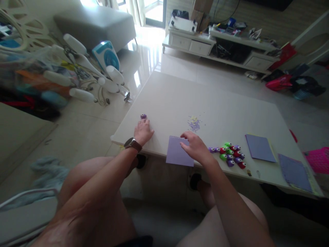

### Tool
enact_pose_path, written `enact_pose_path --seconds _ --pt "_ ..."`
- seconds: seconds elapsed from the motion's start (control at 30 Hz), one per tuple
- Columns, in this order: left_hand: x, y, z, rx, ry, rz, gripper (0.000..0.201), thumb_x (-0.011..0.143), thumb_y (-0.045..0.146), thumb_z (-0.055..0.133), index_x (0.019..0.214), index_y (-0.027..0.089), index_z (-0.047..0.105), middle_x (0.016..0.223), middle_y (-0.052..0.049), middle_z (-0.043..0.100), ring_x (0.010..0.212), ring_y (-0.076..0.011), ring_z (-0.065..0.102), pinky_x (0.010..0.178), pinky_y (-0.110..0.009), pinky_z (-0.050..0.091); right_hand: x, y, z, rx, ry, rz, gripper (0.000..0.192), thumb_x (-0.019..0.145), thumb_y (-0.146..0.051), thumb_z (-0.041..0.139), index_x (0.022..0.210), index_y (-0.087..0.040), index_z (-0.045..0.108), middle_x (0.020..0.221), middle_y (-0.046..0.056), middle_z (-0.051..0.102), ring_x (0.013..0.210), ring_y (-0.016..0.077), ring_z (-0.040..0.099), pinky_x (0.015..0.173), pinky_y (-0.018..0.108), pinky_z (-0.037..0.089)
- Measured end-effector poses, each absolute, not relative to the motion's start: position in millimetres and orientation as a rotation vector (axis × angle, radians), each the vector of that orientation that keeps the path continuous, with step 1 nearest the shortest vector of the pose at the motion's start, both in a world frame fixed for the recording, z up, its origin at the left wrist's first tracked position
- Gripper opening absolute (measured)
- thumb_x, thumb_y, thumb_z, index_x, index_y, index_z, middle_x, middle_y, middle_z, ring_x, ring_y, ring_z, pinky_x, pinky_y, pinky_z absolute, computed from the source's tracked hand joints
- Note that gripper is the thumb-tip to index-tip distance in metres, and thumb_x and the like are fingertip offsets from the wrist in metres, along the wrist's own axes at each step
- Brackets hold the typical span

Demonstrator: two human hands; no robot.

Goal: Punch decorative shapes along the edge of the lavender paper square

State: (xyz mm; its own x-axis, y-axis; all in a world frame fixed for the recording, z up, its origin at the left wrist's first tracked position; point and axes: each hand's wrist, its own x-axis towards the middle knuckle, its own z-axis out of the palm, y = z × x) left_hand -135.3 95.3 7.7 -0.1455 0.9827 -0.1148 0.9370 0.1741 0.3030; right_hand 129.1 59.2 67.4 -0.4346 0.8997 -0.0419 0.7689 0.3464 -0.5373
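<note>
Purple paper sheet [177, 156] sits at the table [231, 113] near edge, right hand [196, 148] flat on it, fingers loosely spread. Left hand [143, 132], fingers curled, just behind a small purple punch [143, 116]. Colourful punches [231, 155] cluster just right.

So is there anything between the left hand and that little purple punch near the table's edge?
Nothing visible does. The left hand rests on the table just short of the small purple punch, with only bare tabletop between them. The right hand lies on the purple paper sheet, off to the side.
</note>
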Motion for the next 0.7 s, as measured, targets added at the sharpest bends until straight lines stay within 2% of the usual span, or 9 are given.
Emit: enact_pose_path --seconds 0.13,0.23,0.37,0.47,0.6,0.7 --pt "-127.5 93.4 8.5 1.841 2.107 0.266 0.053 0.092 0.027 0.061 0.142 0.012 0.055 0.155 -0.021 0.052 0.14 -0.0368 0.049 0.114 -0.05 0.045 129.1 60.6 71.5 -1.516 -2.367 0.714 0.013 0.091 -0.018 0.063 0.104 -0.019 0.066 0.11 0.01 0.07 0.103 0.0237 0.065 0.096 0.036 0.048" --pt "-105.6 83.6 8.1 1.989 1.881 0.357 0.042 0.091 0.026 0.061 0.131 0.014 0.062 0.143 -0.02 0.06 0.133 -0.0352 0.055 0.112 -0.051 0.047 128.8 59.6 74.3 -1.566 -2.393 0.71 0.012 0.092 -0.02 0.064 0.104 -0.02 0.067 0.111 0.01 0.072 0.104 0.0242 0.066 0.095 0.035 0.049" --pt "-68.8 60.0 5.0 2.202 1.429 0.45 0.032 0.089 0.02 0.061 0.121 0.017 0.066 0.128 -0.014 0.067 0.123 -0.0284 0.061 0.107 -0.044 0.051 133.1 55.5 72.0 -1.68 -2.454 0.734 0.013 0.093 -0.023 0.065 0.105 -0.021 0.069 0.112 0.01 0.075 0.102 0.0254 0.068 0.09 0.034 0.049" --pt "-47.5 42.9 4.3 2.333 1.139 0.434 0.035 0.089 0.019 0.062 0.124 0.019 0.065 0.136 -0.013 0.065 0.13 -0.0279 0.059 0.109 -0.043 0.05 151.0 54.9 65.5 -1.816 -2.453 0.713 0.016 0.094 -0.024 0.064 0.108 -0.022 0.07 0.113 0.01 0.076 0.104 0.0253 0.068 0.089 0.033 0.049" --pt "-31.4 29.5 5.5 2.385 0.966 0.353 0.037 0.089 0.021 0.063 0.126 0.019 0.064 0.141 -0.012 0.065 0.132 -0.0281 0.059 0.109 -0.042 0.05 201.1 56.2 57.5 -2.073 -2.425 0.502 0.022 0.09 -0.017 0.062 0.11 -0.019 0.071 0.119 0.012 0.074 0.112 0.0269 0.066 0.096 0.034 0.048" --pt "-25.1 23.1 3.8 2.422 0.9 0.312 0.043 0.086 0.025 0.07 0.128 0.018 0.062 0.145 -0.014 0.063 0.134 -0.0292 0.057 0.112 -0.042 0.047 241.3 54.5 53.8 -2.201 -2.403 0.441 0.023 0.087 -0.009 0.06 0.104 -0.018 0.073 0.115 0.014 0.074 0.108 0.0278 0.066 0.096 0.035 0.047"
